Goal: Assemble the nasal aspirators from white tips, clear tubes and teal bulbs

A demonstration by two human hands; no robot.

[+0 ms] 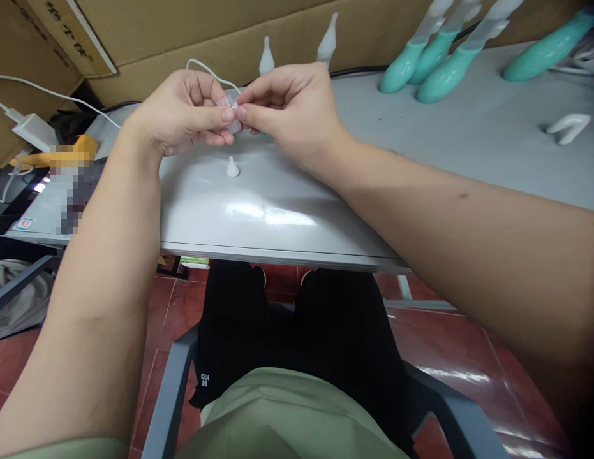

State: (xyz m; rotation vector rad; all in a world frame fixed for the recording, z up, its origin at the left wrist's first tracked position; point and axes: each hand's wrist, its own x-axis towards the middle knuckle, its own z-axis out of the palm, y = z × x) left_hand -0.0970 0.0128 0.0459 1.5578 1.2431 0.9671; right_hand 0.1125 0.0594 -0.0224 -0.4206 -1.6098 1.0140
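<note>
Above the grey table my left hand (191, 115) grips a small clear plastic piece (235, 125) between thumb and fingers. From the other side, my right hand (291, 105) pinches the same piece, its thumb close to my left thumb. The fingers partly hide its shape. On the tabletop just below my hands stands a small white cone-shaped tip (233, 167). Behind my hands rise two white pointed nozzles (267, 58) (328, 41), their lower parts covered by my right hand.
Several teal bulb-shaped devices (443, 76) with clear and white tops lie at the back right. A bent white piece (569, 127) rests near the right side. Cardboard (182, 38) lines the back. A white cable (62, 95) and a yellow object (83, 150) are at left.
</note>
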